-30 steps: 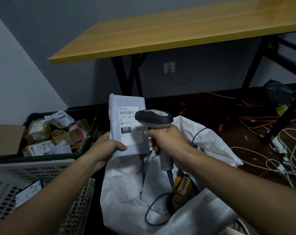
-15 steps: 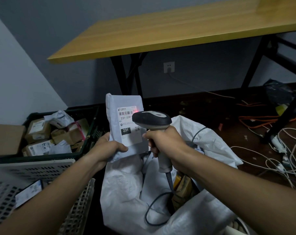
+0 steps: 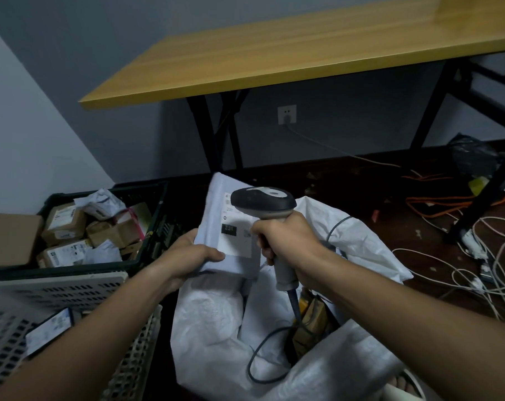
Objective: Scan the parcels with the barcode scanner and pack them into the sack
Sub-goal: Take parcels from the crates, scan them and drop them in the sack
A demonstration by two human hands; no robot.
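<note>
both hands are busy over the open mouth of the sack point(image 3: 213, 322). left hand point(image 3: 193, 257) grips the lower left corner of a white mailer parcel point(image 3: 216, 215), thumb laid across its front, holding it tilted with the label facing up toward the camera. right hand point(image 3: 286, 241) is wrapped round the handle of the barcode scanner point(image 3: 263, 202), whose head sits just in front of the upper part of the label and hides the barcode (the print is blurred, so i cannot tell whether a scan light is on it). scanner cable point(image 3: 263, 360) loops down into the sack, where brown parcels point(image 3: 312, 319) already lie.

by my reading the step in hand is the scan of this mailer, or its very end. next would be to lower the mailer into the sack beneath it; that calls for keeping the cable out of the way and the sack mouth held wide enough.

more parcels wait in the dark crate point(image 3: 147, 256) at the left, so plenty of the job remains.
</note>
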